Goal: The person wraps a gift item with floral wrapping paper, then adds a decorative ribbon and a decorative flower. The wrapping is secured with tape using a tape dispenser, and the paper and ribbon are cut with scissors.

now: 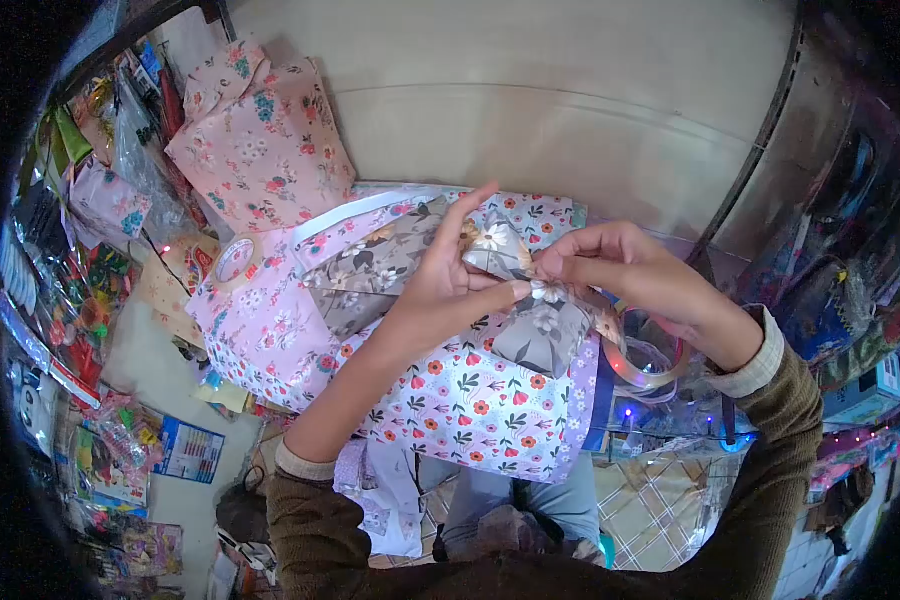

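Pinching gray floral wrapping paper, the left fingers and right fingers are nearly meeting. Its lower flap is pointing toward the lap.

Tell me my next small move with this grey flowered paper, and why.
Perhaps pinch the grey paper tighter at its narrow middle with your right hand, your left hand steadying it: both hands are at that spot, and the paper flares either side.
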`<state>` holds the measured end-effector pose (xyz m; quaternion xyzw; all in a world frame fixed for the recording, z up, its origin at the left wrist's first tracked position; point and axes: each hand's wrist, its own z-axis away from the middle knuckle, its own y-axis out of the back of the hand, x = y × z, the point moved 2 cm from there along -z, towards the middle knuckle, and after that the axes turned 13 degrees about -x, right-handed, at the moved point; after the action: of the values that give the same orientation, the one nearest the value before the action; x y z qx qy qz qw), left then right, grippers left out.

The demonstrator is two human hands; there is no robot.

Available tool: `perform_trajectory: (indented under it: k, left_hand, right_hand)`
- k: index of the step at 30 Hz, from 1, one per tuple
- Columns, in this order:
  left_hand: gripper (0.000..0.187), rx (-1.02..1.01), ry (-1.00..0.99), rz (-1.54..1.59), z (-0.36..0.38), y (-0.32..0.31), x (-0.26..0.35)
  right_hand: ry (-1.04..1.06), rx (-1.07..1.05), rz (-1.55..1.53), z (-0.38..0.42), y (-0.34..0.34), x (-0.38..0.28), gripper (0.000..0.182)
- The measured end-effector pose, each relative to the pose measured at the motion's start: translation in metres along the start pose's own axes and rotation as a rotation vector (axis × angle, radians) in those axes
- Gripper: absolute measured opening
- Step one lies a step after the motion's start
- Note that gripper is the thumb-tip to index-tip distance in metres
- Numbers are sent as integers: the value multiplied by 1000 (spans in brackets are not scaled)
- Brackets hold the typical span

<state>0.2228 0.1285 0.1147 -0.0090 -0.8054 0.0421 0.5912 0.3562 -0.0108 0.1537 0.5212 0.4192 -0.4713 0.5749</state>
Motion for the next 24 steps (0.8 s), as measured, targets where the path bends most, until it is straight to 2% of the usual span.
perform_trajectory:
  k: [22,24]
  left_hand:
    - [89,-126,56,-39,0,-9,9]
    - [89,-73,16,-166,0,-8,9]
  right_hand:
    - [-59,-61,-72,2,8,4,22]
    - [25,-39,-177,4,13,-2,21]
